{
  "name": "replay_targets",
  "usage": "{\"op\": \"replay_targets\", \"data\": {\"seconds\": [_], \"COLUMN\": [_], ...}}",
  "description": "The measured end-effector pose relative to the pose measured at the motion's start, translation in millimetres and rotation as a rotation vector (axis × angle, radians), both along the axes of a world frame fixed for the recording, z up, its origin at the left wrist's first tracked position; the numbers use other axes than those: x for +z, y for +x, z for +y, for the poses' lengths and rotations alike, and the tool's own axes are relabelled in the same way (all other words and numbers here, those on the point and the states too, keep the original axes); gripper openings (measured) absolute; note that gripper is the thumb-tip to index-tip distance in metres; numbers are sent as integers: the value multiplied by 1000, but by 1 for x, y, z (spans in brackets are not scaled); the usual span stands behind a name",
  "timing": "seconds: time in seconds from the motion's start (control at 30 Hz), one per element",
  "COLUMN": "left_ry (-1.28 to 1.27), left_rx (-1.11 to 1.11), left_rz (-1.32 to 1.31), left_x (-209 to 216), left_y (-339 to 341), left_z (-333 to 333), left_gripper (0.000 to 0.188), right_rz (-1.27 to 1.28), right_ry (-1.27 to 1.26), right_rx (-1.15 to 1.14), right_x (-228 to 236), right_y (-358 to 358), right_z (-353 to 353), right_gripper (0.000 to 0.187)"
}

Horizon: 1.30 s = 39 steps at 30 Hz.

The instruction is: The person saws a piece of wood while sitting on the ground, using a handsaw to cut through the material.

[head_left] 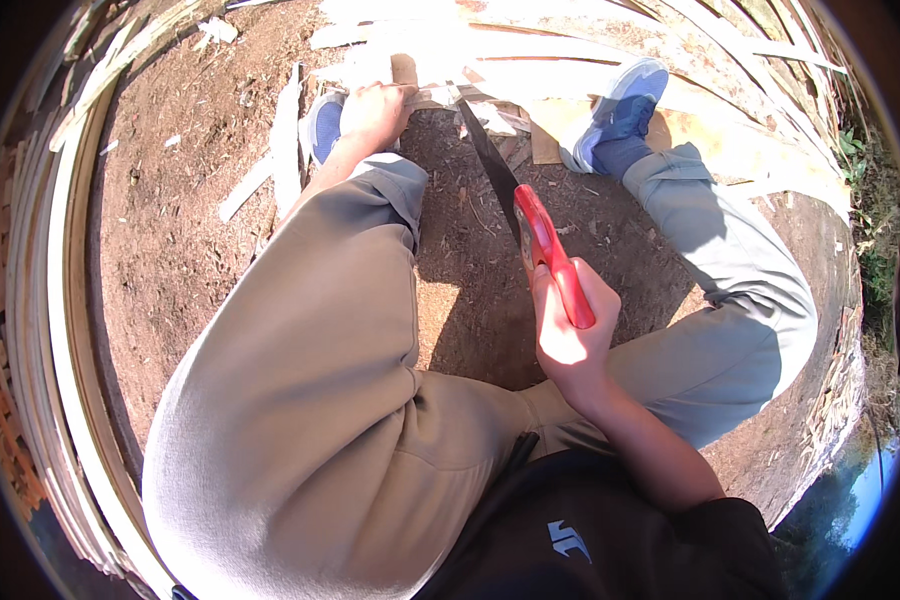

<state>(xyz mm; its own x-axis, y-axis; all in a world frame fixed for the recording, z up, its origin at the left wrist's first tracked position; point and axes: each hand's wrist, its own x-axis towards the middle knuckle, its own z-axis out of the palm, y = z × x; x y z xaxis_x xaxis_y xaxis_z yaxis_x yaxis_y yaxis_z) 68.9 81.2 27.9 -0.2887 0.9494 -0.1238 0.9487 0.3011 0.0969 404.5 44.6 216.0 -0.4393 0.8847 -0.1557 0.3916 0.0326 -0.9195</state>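
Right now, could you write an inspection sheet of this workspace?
Surface: brown earth ground, littered with wood chips.
Job's things: red-handled handsaw with a long dark metal blade, its tip at thin pale wooden pieces.
Clutter: loose pale wooden slats on the ground.
Grips: right bare hand closed around the handsaw's red handle; left bare hand at the wooden pieces, hold unclear.
Cables: a thin dark line at the right rim, unidentified; nothing else seen.
Surroundings: long stacked wooden planks at left; green leafy plants at right.
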Motion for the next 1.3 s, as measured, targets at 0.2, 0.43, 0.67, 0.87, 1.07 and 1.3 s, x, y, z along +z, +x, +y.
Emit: {"op": "replay_targets", "data": {"seconds": [0.2,0.43,0.67,0.87,1.07,1.3], "left_ry": [75,38,66,23,39,-30], "left_rx": [-62,9,-53,3,-7,23], "left_rz": [-46,19,7,28,38,-23], "left_x": [-14,6,-14,-2,-12,6], "left_y": [16,3,3,-3,3,7], "left_z": [29,3,16,2,13,14], "left_gripper": [31,25,26,22,27,32], "right_rz": [22,72,41,94,48,38], "right_ry": [-92,-164,-109,-240,-67,-185], "right_rx": [-140,-70,-104,-81,-103,-32], "right_x": [-33,-14,-31,-13,-29,-29], "right_y": [-42,8,-29,-25,-24,-21], "right_z": [37,-1,11,15,-11,-37], "right_gripper": [18,14,22,22,21,18]}}
